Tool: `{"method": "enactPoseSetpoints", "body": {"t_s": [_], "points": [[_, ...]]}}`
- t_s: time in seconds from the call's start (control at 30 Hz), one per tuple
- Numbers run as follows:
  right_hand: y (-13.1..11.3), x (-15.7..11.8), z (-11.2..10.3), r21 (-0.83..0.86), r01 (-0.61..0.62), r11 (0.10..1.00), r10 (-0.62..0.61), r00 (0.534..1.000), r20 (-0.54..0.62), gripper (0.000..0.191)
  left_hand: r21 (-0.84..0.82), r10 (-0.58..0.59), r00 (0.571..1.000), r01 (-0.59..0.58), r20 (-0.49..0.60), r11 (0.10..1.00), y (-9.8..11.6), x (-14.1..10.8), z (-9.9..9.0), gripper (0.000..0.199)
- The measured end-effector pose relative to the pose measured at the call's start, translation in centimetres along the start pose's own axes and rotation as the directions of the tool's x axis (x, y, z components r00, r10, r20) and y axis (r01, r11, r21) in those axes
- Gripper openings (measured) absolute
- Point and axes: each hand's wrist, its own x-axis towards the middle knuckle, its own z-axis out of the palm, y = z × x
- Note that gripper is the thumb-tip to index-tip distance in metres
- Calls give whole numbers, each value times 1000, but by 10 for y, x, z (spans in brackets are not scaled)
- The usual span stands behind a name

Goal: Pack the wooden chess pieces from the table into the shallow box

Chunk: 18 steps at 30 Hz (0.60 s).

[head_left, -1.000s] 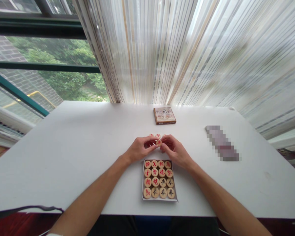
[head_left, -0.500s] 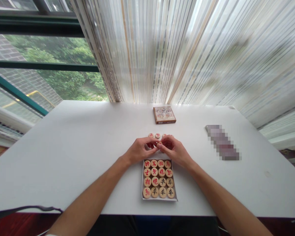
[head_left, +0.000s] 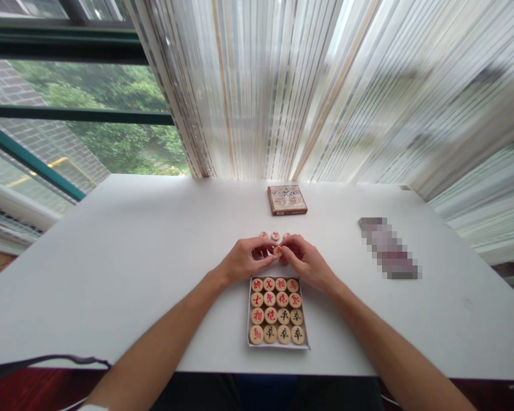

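A round wooden Chinese chess piece (head_left: 277,251) with a red character is up between my fingertips, just beyond the open box. My left hand (head_left: 245,261) curls in from the left, thumb and fingers closed at the piece's edge. From the right, my right hand (head_left: 305,261) pinches the same piece. Below my wrists lies a shallow white box (head_left: 278,347) with rows of red and black pieces, faces up. Past my fingers, several red pieces (head_left: 275,236) form a line on the table, partly hidden by my hands.
A brown-edged box lid (head_left: 288,200) with printed characters lies toward the back of the white table (head_left: 154,245). A blurred-out flat object (head_left: 389,248) rests at the right. String curtains (head_left: 257,85) hang behind the table's far edge; a dark strap (head_left: 47,359) lies front left.
The piece between my fingers has turned so that its red character shows more plainly. My right fingers have shifted slightly; both hands stay in nearly the same place.
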Motion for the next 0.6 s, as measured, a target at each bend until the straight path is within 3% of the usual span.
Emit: {"method": "enactPoseSetpoints", "body": {"t_s": [0.27, 0.6], "points": [[0, -1, -1, 34, 12, 999, -14, 999, 51, 24, -22, -32, 999, 32, 6, 999, 3, 2, -2, 33], [-2, -2, 1, -9, 53, 999, -52, 998, 19, 22, -27, -60, 998, 60, 18, 998, 2, 2, -4, 32]]}}
